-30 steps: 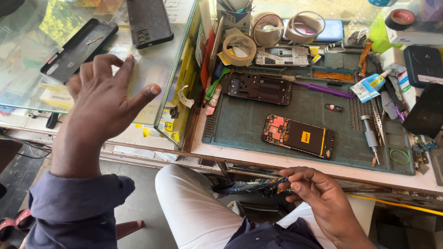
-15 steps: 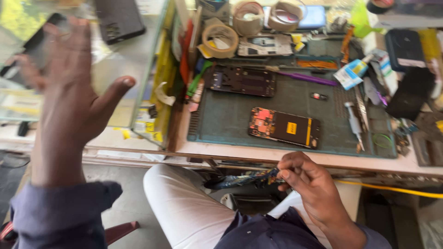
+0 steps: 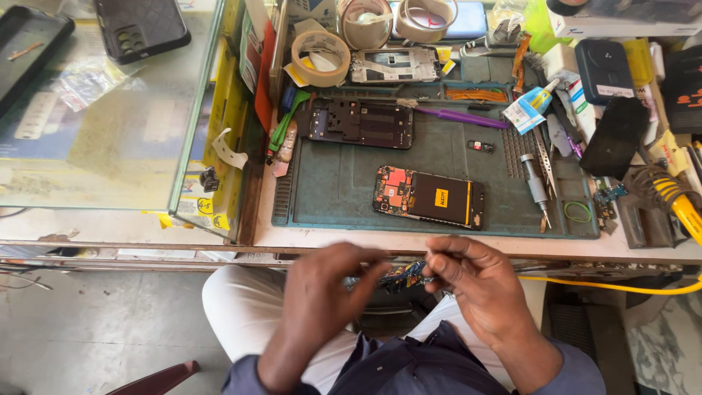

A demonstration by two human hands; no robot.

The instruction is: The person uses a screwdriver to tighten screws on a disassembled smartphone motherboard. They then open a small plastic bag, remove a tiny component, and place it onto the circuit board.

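Holding a small blue part (image 3: pixel 402 276), both hands (image 3: pixel 329 292) work below the mat (image 3: pixel 336 190).

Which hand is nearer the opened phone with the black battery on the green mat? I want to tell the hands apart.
Right. The right hand sits just below the opened phone, by the table edge. The left hand is lower and further left. Both pinch a small part.
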